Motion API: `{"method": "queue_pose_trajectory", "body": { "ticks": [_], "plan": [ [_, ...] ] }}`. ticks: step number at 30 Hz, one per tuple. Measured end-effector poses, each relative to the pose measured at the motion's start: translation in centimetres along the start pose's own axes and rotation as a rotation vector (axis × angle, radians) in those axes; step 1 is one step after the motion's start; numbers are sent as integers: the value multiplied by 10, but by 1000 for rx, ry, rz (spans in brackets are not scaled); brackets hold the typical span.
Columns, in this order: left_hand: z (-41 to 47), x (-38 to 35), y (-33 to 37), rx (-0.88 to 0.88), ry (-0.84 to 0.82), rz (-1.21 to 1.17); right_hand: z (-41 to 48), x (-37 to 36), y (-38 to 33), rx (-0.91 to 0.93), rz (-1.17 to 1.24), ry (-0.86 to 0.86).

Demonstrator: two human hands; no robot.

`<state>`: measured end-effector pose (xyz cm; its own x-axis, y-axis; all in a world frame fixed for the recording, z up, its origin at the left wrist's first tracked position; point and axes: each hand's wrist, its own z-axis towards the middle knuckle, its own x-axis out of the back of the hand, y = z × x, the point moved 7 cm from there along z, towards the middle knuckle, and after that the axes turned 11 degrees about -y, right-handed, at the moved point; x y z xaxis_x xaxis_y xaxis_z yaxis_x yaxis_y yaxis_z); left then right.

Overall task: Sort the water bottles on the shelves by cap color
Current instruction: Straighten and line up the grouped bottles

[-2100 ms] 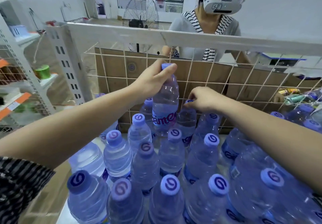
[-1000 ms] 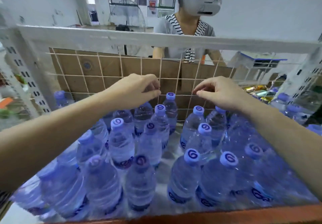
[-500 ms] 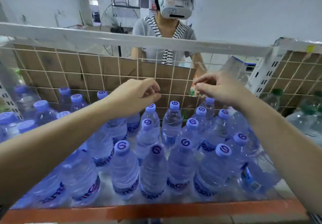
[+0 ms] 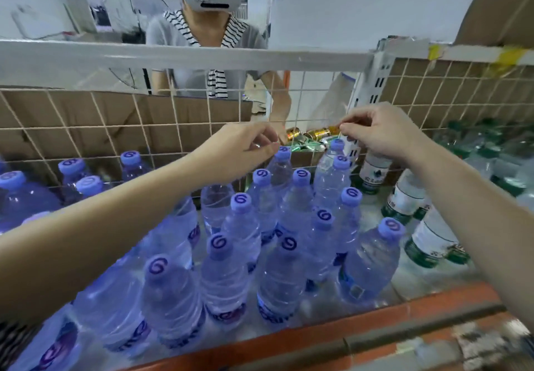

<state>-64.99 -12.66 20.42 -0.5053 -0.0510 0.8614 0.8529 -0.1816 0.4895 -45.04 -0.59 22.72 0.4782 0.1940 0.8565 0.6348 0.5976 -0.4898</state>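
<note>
Where purple-cap bottles [image 4: 239,226] stand: upright, packed on the shelf [image 4: 410,281] before the grid [image 4: 86,128].
Green bottles [image 4: 406,194]: to their right, also before the grid.
Left hand [image 4: 245,151]: near the grid, above purple caps; fingers curled, thumb meeting forefinger, nothing seen in its grip.
Right hand [image 4: 384,133]: close to the grid, curled likewise, nothing seen held.
Cans [image 4: 312,136]: behind the grid.
Person [image 4: 202,38]: beyond the grid, wearing a headset.

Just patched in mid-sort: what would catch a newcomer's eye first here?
Purple-capped bottles crowd the left and middle of the shelf; green-labelled bottles stand at right. The left hand and right hand hover above them, fingers curled, holding no bottle, before the wire grid.
</note>
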Motion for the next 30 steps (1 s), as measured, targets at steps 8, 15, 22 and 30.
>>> {"method": "queue_pose_trajectory", "body": {
  "ticks": [8,15,22,30],
  "plan": [
    [72,-36,31,66,56,21,38,25,67,50,-110,-119],
    [84,-63,30,199,85,11,46,4,99,138,-111,-272],
    [90,-74,35,212,40,8,45,3,95,181,-72,-314],
    [120,-92,41,220,-61,67,65,-9,83,275,-304,-443]
  ]
}}
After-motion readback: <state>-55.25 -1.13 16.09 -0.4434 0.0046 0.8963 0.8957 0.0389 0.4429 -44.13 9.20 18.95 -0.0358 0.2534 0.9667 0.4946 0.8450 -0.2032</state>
